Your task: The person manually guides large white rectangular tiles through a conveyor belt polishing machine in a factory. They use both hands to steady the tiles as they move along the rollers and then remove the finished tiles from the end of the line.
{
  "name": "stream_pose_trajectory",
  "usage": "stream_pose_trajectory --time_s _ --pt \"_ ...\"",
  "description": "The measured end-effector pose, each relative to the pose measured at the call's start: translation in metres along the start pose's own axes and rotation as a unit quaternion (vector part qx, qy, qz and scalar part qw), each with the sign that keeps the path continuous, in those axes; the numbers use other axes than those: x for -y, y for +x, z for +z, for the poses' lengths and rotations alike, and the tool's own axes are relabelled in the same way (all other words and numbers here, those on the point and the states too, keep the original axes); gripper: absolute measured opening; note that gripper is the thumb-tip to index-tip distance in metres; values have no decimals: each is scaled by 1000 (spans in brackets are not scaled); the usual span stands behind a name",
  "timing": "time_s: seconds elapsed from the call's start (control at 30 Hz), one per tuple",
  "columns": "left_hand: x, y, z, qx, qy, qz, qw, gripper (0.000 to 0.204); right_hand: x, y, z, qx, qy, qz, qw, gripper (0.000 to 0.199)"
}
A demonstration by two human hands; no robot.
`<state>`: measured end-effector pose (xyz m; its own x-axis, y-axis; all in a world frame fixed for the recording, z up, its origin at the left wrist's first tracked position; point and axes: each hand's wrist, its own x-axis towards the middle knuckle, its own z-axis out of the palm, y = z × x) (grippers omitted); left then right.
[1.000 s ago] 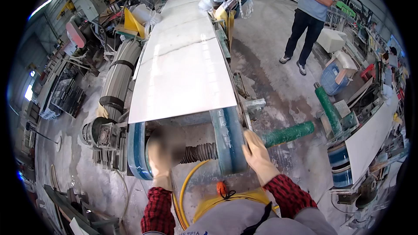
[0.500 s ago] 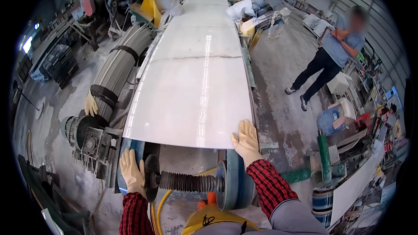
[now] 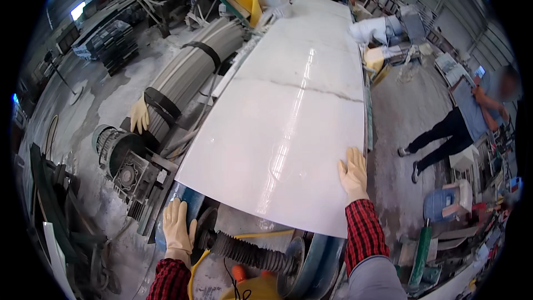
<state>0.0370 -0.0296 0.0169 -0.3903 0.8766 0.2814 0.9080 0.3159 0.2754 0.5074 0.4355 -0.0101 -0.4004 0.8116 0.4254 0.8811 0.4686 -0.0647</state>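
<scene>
Slab: a large glossy white stone slab [image 3: 288, 116] lies flat along the machine, running from the near edge away to the far end; a thin dark vein crosses it about midway.
Right hand: the gloved right hand [image 3: 354, 173] lies palm down on the slab's near right corner, fingers [image 3: 351, 158] spread flat, not clenched, gripping nothing.
Left hand: the gloved left hand [image 3: 177, 228] rests on the blue roller housing [image 3: 186, 203] just below the slab's near left corner, fingers extended and loosely laid, not closed around it.
Roller: a dark ribbed roller [image 3: 250, 251] sits under the slab's near edge, between the two hands.
Sleeves: red-and-black checked on both forearms.
Left side: a grey strapped cylinder [image 3: 189, 75] lies alongside the slab; a spare pale glove [image 3: 139, 114] hangs on it; a motor [image 3: 119, 153] sits near it.
Right side: another person [image 3: 461, 125] in a blue top stands on the floor [image 3: 400, 105], well apart from the slab.
</scene>
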Motion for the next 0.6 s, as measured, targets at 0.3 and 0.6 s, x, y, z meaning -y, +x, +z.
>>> stream_pose_trajectory --time_s 0.3,0.6 --pt "5 -5 6 -32 -9 19 999 69 46 -103 -55 67 19 43 997 71" --pt "8 -5 7 -69 -26 44 996 69 141 -254 -127 105 28 188 976 73"
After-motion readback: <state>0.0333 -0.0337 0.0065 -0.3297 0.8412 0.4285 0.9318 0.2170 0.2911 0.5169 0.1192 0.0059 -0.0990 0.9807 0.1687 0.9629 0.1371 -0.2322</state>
